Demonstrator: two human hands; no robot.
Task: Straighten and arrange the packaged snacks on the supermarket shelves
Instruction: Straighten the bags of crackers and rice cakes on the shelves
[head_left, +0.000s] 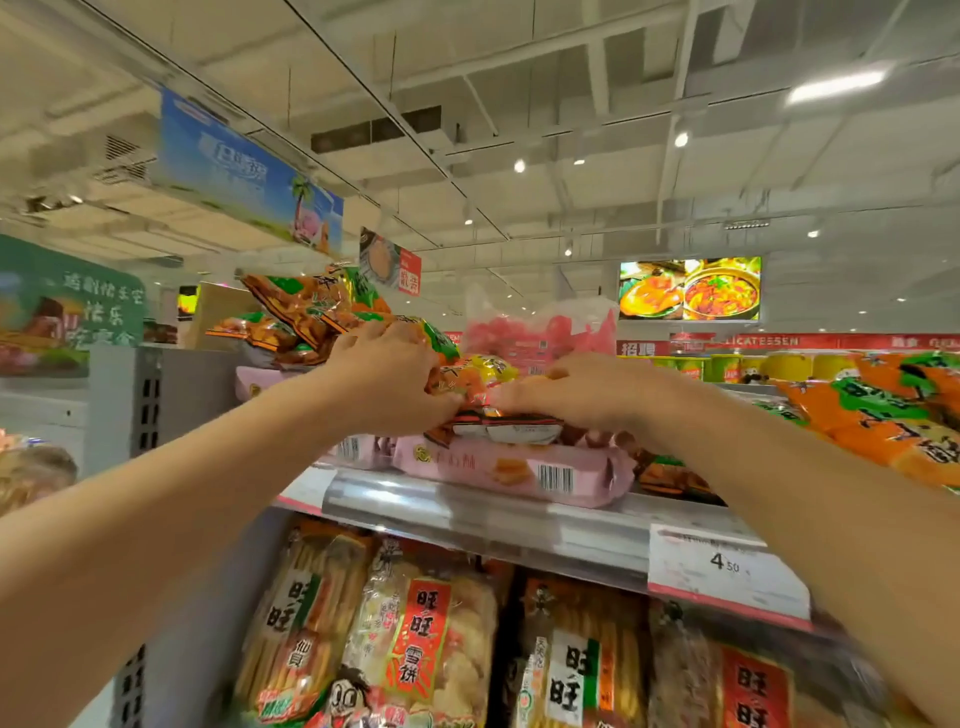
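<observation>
Both hands reach up to the top shelf (483, 512). Left hand (387, 376), fingers curled, grips an orange-and-green snack packet (441, 358) at the lower edge of a leaning heap of like packets (306, 306). Right hand (576, 392), fingers curled, pinches the near edge of a flat packet (511, 428) lying between the two hands. This flat packet rests on pink boxed snacks (509, 473) at the shelf front. More orange packets (883, 415) lie to the right. Rice-cracker bags (415, 639) stand on the shelf below, beside a price tag (727, 571) reading 4.50.
</observation>
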